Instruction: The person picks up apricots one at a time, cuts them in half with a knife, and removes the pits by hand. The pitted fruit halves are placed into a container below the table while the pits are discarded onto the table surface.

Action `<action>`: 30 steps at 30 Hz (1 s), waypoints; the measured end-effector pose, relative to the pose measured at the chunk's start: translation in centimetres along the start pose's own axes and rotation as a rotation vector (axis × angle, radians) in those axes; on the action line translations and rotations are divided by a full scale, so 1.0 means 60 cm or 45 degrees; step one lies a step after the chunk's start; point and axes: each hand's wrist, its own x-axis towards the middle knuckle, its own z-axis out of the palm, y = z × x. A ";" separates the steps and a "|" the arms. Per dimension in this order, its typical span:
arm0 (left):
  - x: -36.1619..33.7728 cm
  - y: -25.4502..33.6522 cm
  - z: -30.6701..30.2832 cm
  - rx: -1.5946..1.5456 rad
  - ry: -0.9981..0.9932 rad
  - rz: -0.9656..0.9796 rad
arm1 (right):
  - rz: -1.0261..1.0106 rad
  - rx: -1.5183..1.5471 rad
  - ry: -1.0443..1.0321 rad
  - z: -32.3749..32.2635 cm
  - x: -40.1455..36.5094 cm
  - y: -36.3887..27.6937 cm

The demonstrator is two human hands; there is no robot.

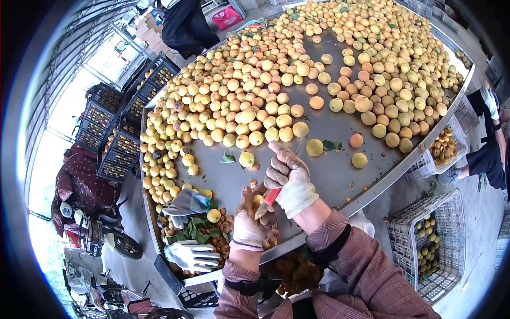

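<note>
Both my hands wear soiled white gloves, at the near edge of a metal table. My right hand is closed round the red handle of a small knife, its index finger pointing away from me. The short blade angles down to my left hand. In that left hand sits a yellow apricot, partly covered by the fingers and blade. Cut apricot pieces lie beside it at the table rim. A loose apricot rests just beyond, near a green leaf.
A large heap of apricots covers the table's far side. Spare gloves, leaves and cut pieces lie at the left corner. Crates stand left; a grey basket holding fruit stands right. Another person is at the far right.
</note>
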 end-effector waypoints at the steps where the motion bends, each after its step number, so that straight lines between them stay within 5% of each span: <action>1: -0.002 0.007 0.012 0.060 -0.009 0.065 | -0.165 -0.060 0.076 0.001 0.002 -0.008; 6: -0.011 0.030 0.007 0.197 0.048 0.325 | -0.642 -0.379 0.170 0.007 -0.001 -0.072; 10: -0.015 0.027 0.001 0.666 0.296 0.479 | -0.657 -0.369 0.174 0.016 -0.018 -0.089; 12: -0.020 0.020 -0.005 0.721 0.470 0.506 | -0.595 -0.712 0.383 0.038 -0.024 -0.088; 14: -0.059 0.021 0.008 0.905 0.291 0.493 | -0.634 -0.932 0.337 0.045 -0.024 -0.077; 18: -0.135 0.001 0.013 1.328 -0.031 0.109 | -0.675 -0.774 0.230 0.043 -0.055 -0.113; 19: -0.148 0.009 0.040 1.283 -0.133 -0.321 | -0.692 -0.723 0.150 0.033 -0.061 -0.127; 20: -0.144 0.013 0.050 1.999 -0.550 0.125 | -0.682 -0.667 0.179 0.034 -0.068 -0.139; 22: -0.111 0.029 0.064 1.462 -0.319 0.141 | -0.707 -0.593 0.204 0.035 -0.077 -0.152; 27: 0.147 0.086 0.069 2.165 0.111 0.993 | -0.644 -0.584 0.218 0.026 -0.090 -0.156; 29: 0.249 0.080 0.052 2.391 0.163 1.008 | -0.611 -0.591 0.249 0.036 -0.096 -0.155; 30: 0.275 0.071 0.059 2.461 0.229 0.783 | -0.589 -0.585 0.268 0.041 -0.101 -0.157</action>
